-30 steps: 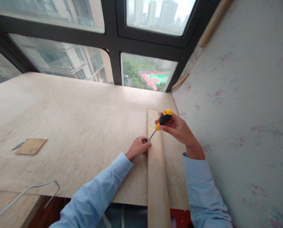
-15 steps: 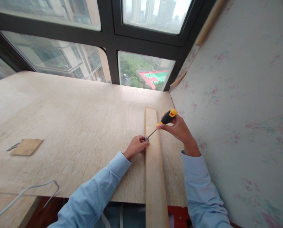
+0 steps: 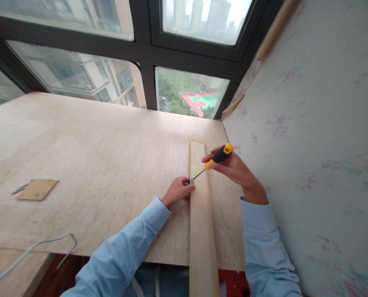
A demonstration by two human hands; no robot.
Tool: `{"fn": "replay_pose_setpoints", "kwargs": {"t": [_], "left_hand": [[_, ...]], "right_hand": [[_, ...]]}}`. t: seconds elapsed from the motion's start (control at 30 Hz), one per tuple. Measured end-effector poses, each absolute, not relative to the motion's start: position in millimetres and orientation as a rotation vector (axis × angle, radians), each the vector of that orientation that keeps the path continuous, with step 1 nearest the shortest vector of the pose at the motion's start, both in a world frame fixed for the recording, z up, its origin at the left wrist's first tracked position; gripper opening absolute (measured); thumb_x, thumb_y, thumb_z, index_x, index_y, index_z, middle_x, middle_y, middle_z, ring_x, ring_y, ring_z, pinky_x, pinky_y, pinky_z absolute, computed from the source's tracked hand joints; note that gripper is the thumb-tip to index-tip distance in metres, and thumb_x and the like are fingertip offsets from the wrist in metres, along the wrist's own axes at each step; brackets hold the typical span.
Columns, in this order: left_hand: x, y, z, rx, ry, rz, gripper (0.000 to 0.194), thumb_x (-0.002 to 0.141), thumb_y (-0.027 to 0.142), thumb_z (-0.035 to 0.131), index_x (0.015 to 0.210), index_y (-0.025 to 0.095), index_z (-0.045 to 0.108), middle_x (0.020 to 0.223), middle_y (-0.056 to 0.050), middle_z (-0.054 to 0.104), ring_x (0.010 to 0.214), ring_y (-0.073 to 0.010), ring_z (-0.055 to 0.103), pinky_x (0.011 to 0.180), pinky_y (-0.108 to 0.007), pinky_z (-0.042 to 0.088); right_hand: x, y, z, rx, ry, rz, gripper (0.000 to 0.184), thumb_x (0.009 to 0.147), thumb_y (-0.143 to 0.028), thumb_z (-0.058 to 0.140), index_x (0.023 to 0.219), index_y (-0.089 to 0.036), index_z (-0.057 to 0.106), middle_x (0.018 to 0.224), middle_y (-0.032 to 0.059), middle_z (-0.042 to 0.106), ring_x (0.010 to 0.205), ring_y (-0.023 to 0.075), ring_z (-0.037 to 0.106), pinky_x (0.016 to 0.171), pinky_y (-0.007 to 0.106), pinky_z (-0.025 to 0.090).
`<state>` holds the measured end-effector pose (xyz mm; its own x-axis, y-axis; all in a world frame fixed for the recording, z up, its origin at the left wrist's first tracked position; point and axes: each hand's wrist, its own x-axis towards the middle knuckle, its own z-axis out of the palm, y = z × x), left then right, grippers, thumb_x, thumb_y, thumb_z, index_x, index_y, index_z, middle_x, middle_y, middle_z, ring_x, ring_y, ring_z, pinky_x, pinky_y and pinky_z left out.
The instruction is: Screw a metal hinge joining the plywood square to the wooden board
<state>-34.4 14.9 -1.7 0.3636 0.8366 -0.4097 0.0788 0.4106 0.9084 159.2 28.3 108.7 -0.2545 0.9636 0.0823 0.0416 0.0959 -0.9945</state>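
Observation:
A long pale wooden board (image 3: pixel 201 231) lies on the stone-patterned sill and juts over its front edge. My left hand (image 3: pixel 179 190) pinches a small metal piece (image 3: pixel 191 181) at the board's left edge; its exact kind is too small to make out. In my right hand (image 3: pixel 233 167) is a screwdriver (image 3: pixel 221 154) with a yellow and black handle, held tilted. Its shaft slants down to the left, the tip meeting the metal piece. The fingers are closed around the lower handle, the index and others partly lifted.
A square brown piece (image 3: pixel 38 189) lies at the left on the sill (image 3: pixel 109 165), a thin metal item (image 3: pixel 19 189) poking from beside it. A white cable (image 3: pixel 52 239) curls over the front left edge. Windows rise behind, and a flowered wall (image 3: pixel 310 144) stands close on the right.
My right hand has shifted slightly to the right on the screwdriver, its fingers looser and more extended. The left hand stays at the metal piece. The view has moved a little.

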Motion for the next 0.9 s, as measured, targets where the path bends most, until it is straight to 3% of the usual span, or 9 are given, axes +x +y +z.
{"fn": "replay_pose_setpoints", "kwargs": {"t": [0.4,0.53,0.6,0.77,0.9], "left_hand": [[-34,14,-3,1.04,1.115,0.625,0.021,0.07,0.018,0.067,0.09,0.012,0.066,0.081,-0.006,0.069,0.071,-0.0159,0.065,0.058,-0.024,0.051],[-34,15,-3,1.035,1.104,0.626,0.021,0.07,0.017,0.067,0.091,0.011,0.065,0.08,-0.006,0.068,0.07,-0.0159,0.065,0.059,-0.024,0.051],[-34,14,-3,1.031,1.093,0.633,0.021,0.07,0.017,0.067,0.09,0.012,0.065,0.081,-0.006,0.068,0.07,-0.0158,0.065,0.059,-0.024,0.052],[-34,15,-5,1.066,1.085,0.652,0.019,0.07,0.019,0.067,0.088,0.012,0.065,0.08,-0.006,0.068,0.069,-0.0155,0.064,0.056,-0.023,0.05],[-34,15,-9,1.078,1.091,0.65,0.019,0.071,0.018,0.065,0.089,0.011,0.065,0.078,-0.005,0.067,0.066,-0.0141,0.063,0.054,-0.021,0.048]], "right_hand": [[165,43,96,-1.236,-1.408,1.122,0.049,0.057,-0.044,0.088,0.087,-0.02,0.057,0.089,0.0076,0.074,0.085,0.025,0.07,0.079,0.043,0.057],[153,43,90,-1.238,-1.435,0.99,0.054,0.056,-0.049,0.087,0.088,-0.021,0.055,0.083,0.0031,0.07,0.079,0.0221,0.068,0.079,0.04,0.057],[146,41,89,-1.165,-1.454,0.999,0.054,0.063,-0.051,0.083,0.099,-0.023,0.053,0.088,0.0021,0.068,0.086,0.021,0.068,0.084,0.04,0.056],[138,31,99,-0.925,-1.513,1.177,0.06,0.079,-0.047,0.072,0.126,-0.033,0.039,0.127,0.0053,0.061,0.122,0.0209,0.056,0.108,0.045,0.042],[141,25,107,-0.896,-1.53,1.249,0.056,0.081,-0.043,0.071,0.127,-0.032,0.042,0.13,0.0062,0.06,0.121,0.0227,0.058,0.108,0.049,0.042]]}}
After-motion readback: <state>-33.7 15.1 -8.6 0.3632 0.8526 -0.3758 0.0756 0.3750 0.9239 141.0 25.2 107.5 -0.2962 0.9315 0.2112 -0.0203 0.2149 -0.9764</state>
